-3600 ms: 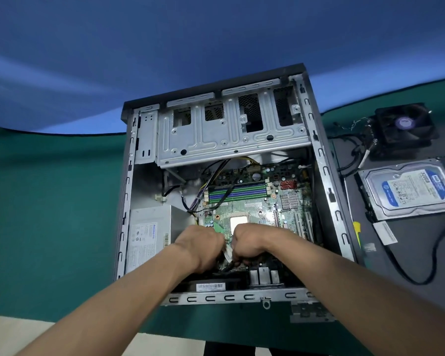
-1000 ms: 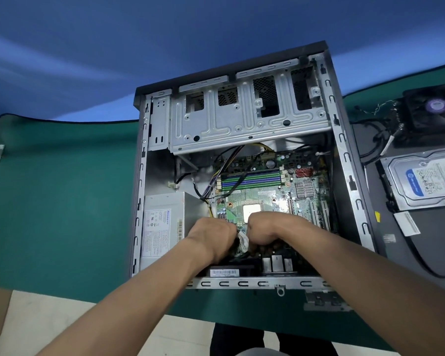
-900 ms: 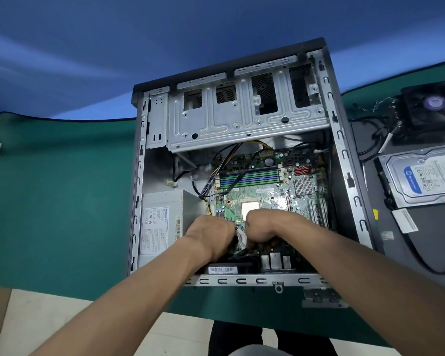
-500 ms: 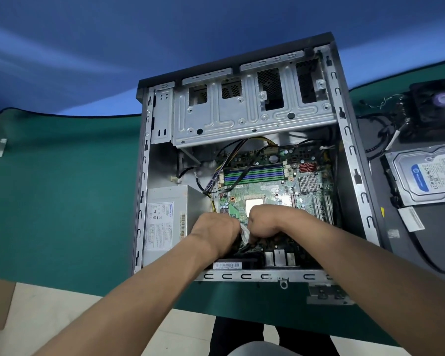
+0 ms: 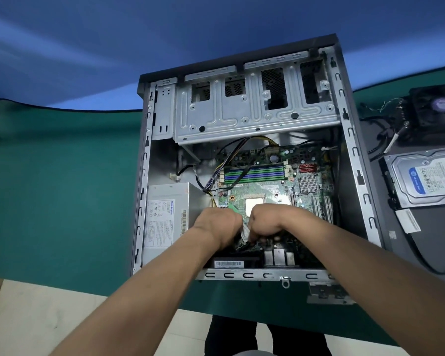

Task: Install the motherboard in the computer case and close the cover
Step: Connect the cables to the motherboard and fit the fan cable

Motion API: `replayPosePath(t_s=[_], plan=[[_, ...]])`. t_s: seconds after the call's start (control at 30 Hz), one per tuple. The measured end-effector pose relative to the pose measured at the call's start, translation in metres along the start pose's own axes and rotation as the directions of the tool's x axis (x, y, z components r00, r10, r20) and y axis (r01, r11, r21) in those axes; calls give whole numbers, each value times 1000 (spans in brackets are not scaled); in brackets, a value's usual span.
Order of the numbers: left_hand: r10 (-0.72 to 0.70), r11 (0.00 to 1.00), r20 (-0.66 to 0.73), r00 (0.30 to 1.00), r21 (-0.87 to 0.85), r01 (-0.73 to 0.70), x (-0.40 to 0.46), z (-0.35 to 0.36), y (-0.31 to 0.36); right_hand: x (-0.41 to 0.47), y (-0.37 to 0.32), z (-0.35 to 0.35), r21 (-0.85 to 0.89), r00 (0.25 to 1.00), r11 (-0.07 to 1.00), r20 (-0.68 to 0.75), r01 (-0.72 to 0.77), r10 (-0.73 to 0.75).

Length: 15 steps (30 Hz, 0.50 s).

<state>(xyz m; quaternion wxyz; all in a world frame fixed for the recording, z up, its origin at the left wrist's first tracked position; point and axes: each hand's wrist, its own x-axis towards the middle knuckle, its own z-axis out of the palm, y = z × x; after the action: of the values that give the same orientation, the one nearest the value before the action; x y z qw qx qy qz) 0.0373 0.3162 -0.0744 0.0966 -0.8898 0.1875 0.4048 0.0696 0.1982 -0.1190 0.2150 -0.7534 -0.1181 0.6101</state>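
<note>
The open computer case [image 5: 352,155] lies on its side on a green mat [image 5: 57,181]. The green motherboard [image 5: 270,186] sits inside it, below the silver drive cage [image 5: 254,106]. Both hands are inside the case over the near part of the board. My left hand [image 5: 216,227] and my right hand [image 5: 270,222] are curled knuckles-up, side by side, and pinch a small white connector [image 5: 245,231] with its wires between them. The fingertips are hidden under the knuckles.
A grey power supply [image 5: 165,217] fills the case's left near corner. Right of the case lie a hard drive [image 5: 427,176] with a black cable [image 5: 421,258], and a black cooler fan [image 5: 437,109] behind it. The mat's near edge meets a pale floor.
Both hands have stayed on the white connector near the board's front edge, with small shifts. The view has drifted, so the case sits a little higher and further right in the frame.
</note>
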Motion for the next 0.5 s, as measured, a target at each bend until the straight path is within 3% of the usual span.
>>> replayPosePath(t_s=[0.2, 0.37, 0.5], plan=[[22, 999, 46, 999, -49, -19, 5, -5, -1, -10, -1, -1, 97, 999, 995, -30, -34, 37], [5, 995, -31, 1000, -97, -8, 2, -4, -4, -29, -2, 12, 155, 955, 988, -293, -3, 49], [-40, 988, -134, 990, -156, 18, -5, -1, -1, -55, -3, 27, 125, 863, 992, -502, 11, 54]])
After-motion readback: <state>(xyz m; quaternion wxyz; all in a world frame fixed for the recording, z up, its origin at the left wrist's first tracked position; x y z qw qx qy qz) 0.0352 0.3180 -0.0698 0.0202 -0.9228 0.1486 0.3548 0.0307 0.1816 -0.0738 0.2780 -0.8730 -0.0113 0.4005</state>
